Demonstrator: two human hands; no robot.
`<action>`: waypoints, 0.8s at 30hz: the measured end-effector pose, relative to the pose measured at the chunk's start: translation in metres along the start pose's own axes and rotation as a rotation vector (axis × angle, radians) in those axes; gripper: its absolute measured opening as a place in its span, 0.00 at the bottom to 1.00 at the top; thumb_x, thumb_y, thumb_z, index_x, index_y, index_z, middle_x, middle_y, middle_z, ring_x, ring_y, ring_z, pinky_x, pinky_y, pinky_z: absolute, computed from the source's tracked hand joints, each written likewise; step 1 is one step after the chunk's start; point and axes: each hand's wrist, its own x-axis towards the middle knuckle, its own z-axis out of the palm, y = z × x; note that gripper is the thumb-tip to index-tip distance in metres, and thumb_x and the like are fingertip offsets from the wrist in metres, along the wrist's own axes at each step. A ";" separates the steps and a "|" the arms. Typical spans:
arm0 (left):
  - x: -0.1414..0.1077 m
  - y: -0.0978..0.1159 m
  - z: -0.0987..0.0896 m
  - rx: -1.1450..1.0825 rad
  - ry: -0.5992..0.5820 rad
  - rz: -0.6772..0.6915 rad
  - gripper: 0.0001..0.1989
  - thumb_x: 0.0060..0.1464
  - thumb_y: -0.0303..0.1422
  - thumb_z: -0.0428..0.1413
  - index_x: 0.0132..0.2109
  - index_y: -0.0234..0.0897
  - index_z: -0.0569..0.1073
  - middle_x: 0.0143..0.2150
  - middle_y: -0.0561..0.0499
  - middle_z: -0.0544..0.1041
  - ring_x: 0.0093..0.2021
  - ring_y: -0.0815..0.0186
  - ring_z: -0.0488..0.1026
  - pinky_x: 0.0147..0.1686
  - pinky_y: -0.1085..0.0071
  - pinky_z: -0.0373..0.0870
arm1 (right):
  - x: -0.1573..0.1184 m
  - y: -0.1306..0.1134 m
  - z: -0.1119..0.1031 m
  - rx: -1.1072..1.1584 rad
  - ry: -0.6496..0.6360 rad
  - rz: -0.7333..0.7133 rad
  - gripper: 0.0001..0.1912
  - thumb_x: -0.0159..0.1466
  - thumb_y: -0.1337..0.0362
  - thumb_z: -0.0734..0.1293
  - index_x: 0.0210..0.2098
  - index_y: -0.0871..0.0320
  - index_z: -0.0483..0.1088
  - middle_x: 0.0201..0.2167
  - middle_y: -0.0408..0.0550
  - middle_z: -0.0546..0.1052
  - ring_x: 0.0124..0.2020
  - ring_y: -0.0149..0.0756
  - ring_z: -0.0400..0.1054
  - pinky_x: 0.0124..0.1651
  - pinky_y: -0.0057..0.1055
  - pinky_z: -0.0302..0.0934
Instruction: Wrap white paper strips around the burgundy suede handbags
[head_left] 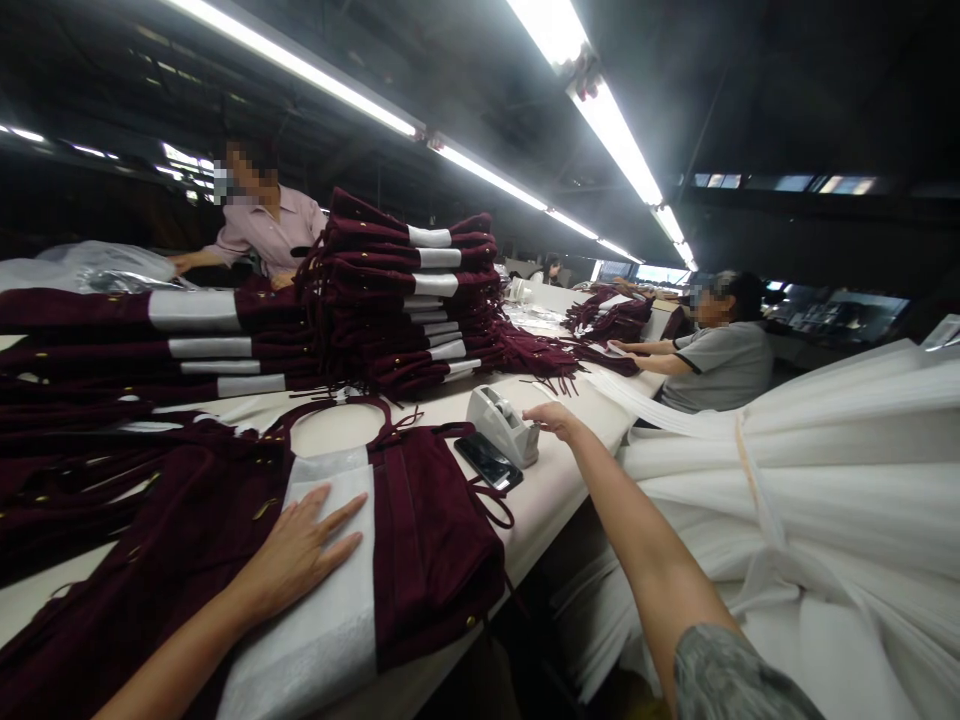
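Note:
My left hand lies flat with its fingers spread, on a white foam sheet wrapped across a maroon fabric bag. The bag lies on the table, with its looped strap beyond the sheet. At the front end of a grey tape dispenser, my right hand has its fingertips drawn together by the cutting edge. Any tape between those fingers is too small to make out. Beside the dispenser lies a black phone.
Maroon bags with white bands form a tall stack ahead and more piles at left. Large white foam sheets hang in folds at right. One co-worker stands behind the left pile; another works at the far right.

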 end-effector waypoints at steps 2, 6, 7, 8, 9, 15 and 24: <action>0.000 0.000 0.000 -0.009 0.009 0.010 0.29 0.61 0.48 0.43 0.67 0.47 0.58 0.68 0.41 0.57 0.70 0.49 0.45 0.66 0.50 0.46 | -0.004 -0.003 -0.002 -0.002 0.037 -0.071 0.12 0.67 0.60 0.66 0.45 0.62 0.70 0.44 0.49 0.74 0.41 0.36 0.71 0.43 0.38 0.69; 0.000 -0.001 0.000 -0.043 0.047 0.029 0.29 0.60 0.47 0.45 0.65 0.46 0.61 0.67 0.42 0.59 0.69 0.48 0.48 0.65 0.49 0.49 | -0.018 0.000 -0.009 -0.040 0.101 -0.190 0.11 0.67 0.59 0.66 0.41 0.63 0.71 0.40 0.47 0.75 0.39 0.35 0.71 0.43 0.36 0.68; 0.000 0.000 0.000 -0.046 0.054 0.030 0.29 0.60 0.47 0.45 0.65 0.46 0.61 0.67 0.42 0.60 0.69 0.47 0.49 0.65 0.49 0.49 | -0.023 0.004 -0.010 -0.058 0.113 -0.205 0.11 0.67 0.59 0.66 0.39 0.63 0.71 0.38 0.46 0.75 0.38 0.34 0.71 0.42 0.36 0.68; 0.000 0.000 0.000 -0.045 0.057 0.031 0.28 0.60 0.47 0.46 0.65 0.46 0.61 0.67 0.42 0.60 0.69 0.47 0.49 0.65 0.48 0.49 | -0.027 0.008 -0.011 -0.079 0.125 -0.214 0.11 0.67 0.59 0.66 0.37 0.63 0.71 0.35 0.45 0.75 0.36 0.33 0.71 0.41 0.35 0.68; 0.000 0.000 0.000 -0.040 0.056 0.028 0.28 0.60 0.47 0.46 0.65 0.46 0.61 0.67 0.42 0.60 0.69 0.47 0.50 0.65 0.49 0.49 | -0.031 0.014 -0.012 -0.102 0.139 -0.218 0.12 0.67 0.59 0.66 0.35 0.63 0.71 0.33 0.44 0.75 0.34 0.32 0.71 0.40 0.34 0.68; -0.001 0.002 -0.003 -0.004 0.019 0.015 0.29 0.61 0.47 0.44 0.66 0.46 0.59 0.68 0.40 0.58 0.69 0.48 0.48 0.66 0.52 0.48 | -0.047 0.046 -0.007 -0.214 0.242 -0.195 0.15 0.66 0.56 0.66 0.30 0.61 0.71 0.27 0.41 0.74 0.30 0.31 0.70 0.41 0.34 0.66; -0.004 0.008 -0.011 -0.058 0.029 -0.005 0.27 0.60 0.46 0.47 0.65 0.47 0.61 0.68 0.42 0.58 0.69 0.47 0.49 0.65 0.50 0.49 | -0.069 0.068 0.020 -0.141 0.401 -0.101 0.17 0.62 0.56 0.68 0.20 0.58 0.68 0.22 0.44 0.74 0.31 0.36 0.70 0.42 0.35 0.63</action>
